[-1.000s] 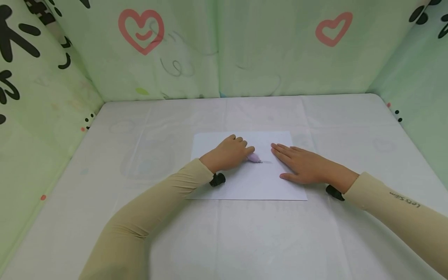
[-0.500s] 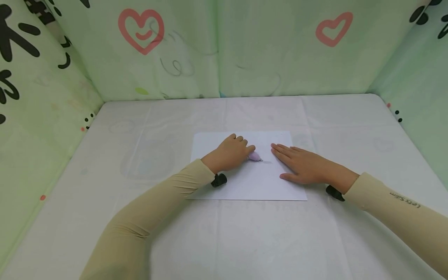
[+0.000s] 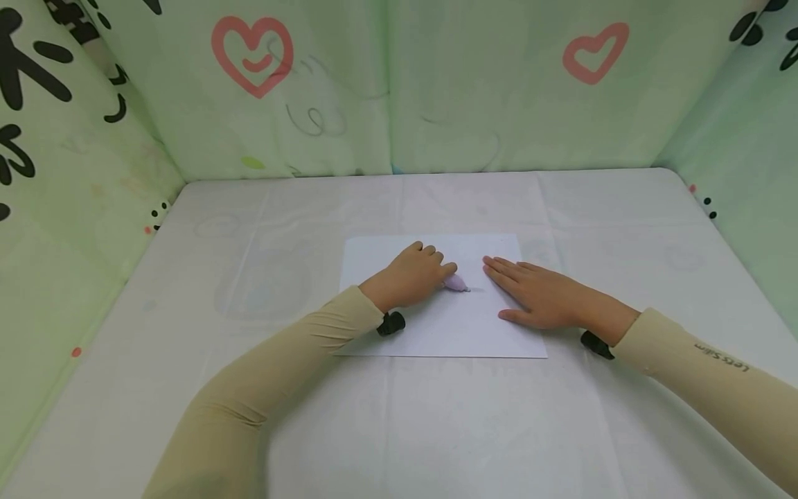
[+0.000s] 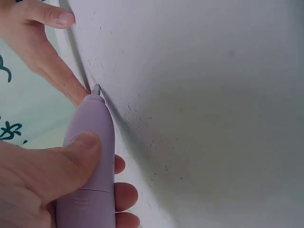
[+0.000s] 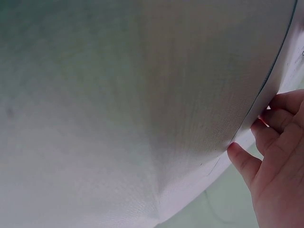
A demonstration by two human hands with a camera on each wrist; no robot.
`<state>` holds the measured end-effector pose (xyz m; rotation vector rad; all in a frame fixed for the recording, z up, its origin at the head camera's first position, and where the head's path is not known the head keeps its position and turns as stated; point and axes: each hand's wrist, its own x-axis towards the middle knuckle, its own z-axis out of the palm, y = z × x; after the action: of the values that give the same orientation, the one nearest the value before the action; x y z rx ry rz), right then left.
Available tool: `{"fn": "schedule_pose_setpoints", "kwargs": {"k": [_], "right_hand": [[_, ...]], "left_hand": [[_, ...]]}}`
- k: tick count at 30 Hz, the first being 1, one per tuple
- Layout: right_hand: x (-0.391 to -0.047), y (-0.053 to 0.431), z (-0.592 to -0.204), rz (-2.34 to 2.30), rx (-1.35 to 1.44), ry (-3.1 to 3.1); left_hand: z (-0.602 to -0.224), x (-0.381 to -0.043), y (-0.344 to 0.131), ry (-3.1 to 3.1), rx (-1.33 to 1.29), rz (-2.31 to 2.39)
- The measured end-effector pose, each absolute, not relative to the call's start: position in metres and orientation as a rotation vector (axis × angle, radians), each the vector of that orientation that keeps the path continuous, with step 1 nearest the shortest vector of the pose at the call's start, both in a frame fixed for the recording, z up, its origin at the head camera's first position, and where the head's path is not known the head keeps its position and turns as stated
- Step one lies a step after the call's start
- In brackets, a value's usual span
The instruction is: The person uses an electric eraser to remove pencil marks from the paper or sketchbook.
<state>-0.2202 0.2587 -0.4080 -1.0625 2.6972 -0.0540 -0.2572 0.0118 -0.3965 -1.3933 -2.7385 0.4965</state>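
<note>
My left hand (image 3: 411,277) grips a lilac electric eraser (image 4: 90,118), thumb on one side and fingers wrapped round the other. Its short grey tip touches or nearly touches a white paper sheet (image 3: 461,333), beside a faint grey mark (image 3: 476,290). Dark crumb-like specks lie scattered over the sheet in the left wrist view. My right hand (image 3: 539,291) rests on the sheet's right part, its fingers extended and pointing left. In the right wrist view, the fingertips of my right hand (image 5: 278,142) touch the paper. The palm hides the eraser's back end in the head view.
A white cloth (image 3: 399,430) covers the table under the sheet. Green printed fabric walls (image 3: 474,97) with pink hearts and black shapes stand at the back and both sides. A black wrist camera (image 3: 391,324) sits under my left wrist, another camera (image 3: 596,344) under the right.
My left hand has shifted very slightly to the right with the electric eraser, its tip staying close to the grey mark. My right hand keeps its place on the paper.
</note>
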Motion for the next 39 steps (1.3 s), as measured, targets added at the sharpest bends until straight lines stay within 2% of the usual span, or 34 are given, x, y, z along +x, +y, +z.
{"fn": "schedule_pose_setpoints", "kwargs": {"k": [39], "right_hand": [[-0.2198,0.2592,-0.4077,-0.060,-1.074,2.706]], "left_hand": [[-0.3952,-0.2624,0.0131,-2.761,-1.437,0.523]]}}
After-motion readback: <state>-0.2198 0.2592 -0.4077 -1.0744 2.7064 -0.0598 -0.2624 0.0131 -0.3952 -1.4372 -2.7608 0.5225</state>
